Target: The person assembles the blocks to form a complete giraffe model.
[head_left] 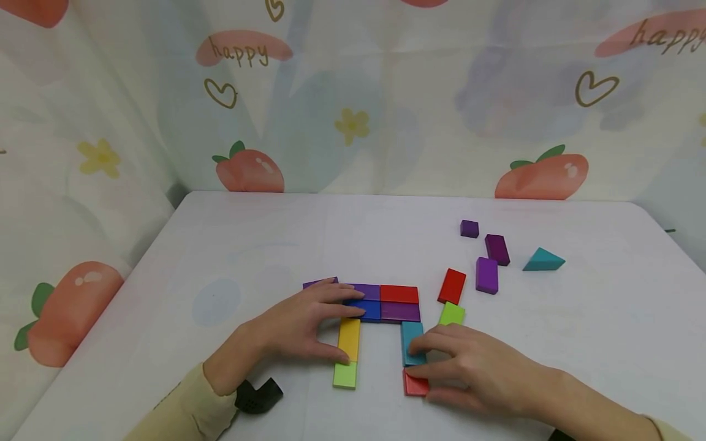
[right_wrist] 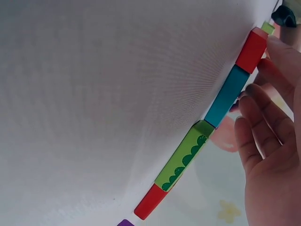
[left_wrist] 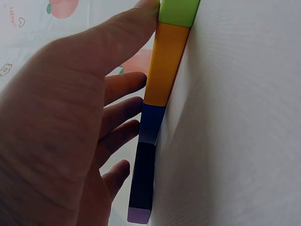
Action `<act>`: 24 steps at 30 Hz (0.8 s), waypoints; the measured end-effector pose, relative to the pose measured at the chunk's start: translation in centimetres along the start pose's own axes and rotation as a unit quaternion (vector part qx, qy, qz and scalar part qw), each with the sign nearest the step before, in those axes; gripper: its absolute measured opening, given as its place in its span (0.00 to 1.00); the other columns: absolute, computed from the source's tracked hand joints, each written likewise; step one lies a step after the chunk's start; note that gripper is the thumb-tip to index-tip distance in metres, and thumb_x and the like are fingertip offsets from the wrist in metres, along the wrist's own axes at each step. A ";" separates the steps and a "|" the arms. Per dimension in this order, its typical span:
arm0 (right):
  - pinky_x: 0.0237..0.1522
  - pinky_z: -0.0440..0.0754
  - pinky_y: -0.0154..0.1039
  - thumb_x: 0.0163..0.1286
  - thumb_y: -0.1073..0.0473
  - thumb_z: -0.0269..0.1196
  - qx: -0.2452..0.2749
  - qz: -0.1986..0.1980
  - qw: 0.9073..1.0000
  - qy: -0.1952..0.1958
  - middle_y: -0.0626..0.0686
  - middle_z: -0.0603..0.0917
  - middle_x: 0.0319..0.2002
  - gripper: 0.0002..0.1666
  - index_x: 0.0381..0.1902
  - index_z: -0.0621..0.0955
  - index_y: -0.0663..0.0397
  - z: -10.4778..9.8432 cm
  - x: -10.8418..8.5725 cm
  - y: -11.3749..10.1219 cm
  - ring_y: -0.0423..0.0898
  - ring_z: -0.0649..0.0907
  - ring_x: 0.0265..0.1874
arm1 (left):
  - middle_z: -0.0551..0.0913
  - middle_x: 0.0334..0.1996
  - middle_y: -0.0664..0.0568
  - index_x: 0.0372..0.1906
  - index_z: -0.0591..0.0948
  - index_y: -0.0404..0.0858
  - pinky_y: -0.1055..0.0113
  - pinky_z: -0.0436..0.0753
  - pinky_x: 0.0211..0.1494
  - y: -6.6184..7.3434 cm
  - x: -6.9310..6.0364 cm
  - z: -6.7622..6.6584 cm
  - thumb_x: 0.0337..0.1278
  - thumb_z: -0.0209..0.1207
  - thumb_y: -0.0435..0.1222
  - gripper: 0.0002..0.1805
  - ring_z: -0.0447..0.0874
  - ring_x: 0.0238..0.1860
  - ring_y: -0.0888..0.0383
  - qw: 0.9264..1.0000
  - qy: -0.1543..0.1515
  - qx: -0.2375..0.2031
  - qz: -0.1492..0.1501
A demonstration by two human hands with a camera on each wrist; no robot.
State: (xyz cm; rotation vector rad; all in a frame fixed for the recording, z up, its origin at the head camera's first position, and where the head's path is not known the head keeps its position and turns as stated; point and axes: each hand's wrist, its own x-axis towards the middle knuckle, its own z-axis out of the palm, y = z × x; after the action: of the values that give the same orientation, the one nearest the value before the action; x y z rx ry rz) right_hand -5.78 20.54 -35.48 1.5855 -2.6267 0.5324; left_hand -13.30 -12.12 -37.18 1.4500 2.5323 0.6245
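While left fingers [head_left: 333, 310] and right fingers [head_left: 438, 343] spread apart, yellow block [head_left: 349, 335], teal block [head_left: 410, 334], long axes pointing forward

on my screen, i saw the left hand [head_left: 303, 315] partly hide the blue block [head_left: 372, 311]; the right wrist view's bottom edge cropped a purple block [right_wrist: 125, 223].
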 end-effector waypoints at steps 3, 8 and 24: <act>0.50 0.85 0.45 0.70 0.44 0.67 -0.004 -0.002 1.000 0.008 0.41 0.81 0.55 0.20 0.57 0.86 0.36 0.1 0.0 0.1 0.40 0.80 0.53 | 0.67 0.73 0.58 0.68 0.78 0.48 0.54 0.52 0.78 0.1 0.0 0.0 0.53 0.67 0.63 0.40 0.56 0.76 0.55 1.000 0.002 0.001 0.003; 0.50 0.85 0.45 0.70 0.44 0.67 -0.007 0.000 1.000 0.011 0.41 0.81 0.54 0.19 0.57 0.86 0.37 0.2 0.0 0.1 0.40 0.80 0.53 | 0.67 0.74 0.59 0.69 0.78 0.48 0.57 0.51 0.78 0.1 0.0 0.1 0.52 0.68 0.62 0.40 0.56 0.76 0.57 1.000 -0.003 0.002 -0.005; 0.50 0.85 0.46 0.70 0.43 0.67 -0.008 0.017 1.000 -0.004 0.41 0.81 0.55 0.20 0.58 0.86 0.36 0.0 -0.1 -0.2 0.40 0.80 0.52 | 0.67 0.73 0.58 0.69 0.78 0.48 0.54 0.53 0.78 0.1 0.0 0.0 0.53 0.67 0.63 0.40 0.56 0.76 0.55 1.000 -0.004 -0.001 -0.003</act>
State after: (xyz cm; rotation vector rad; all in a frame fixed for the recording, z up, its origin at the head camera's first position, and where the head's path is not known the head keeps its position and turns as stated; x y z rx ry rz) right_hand -5.59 20.51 -35.44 1.5455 -2.6607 0.5058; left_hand -13.23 -12.06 -37.17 1.4418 2.5289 0.6187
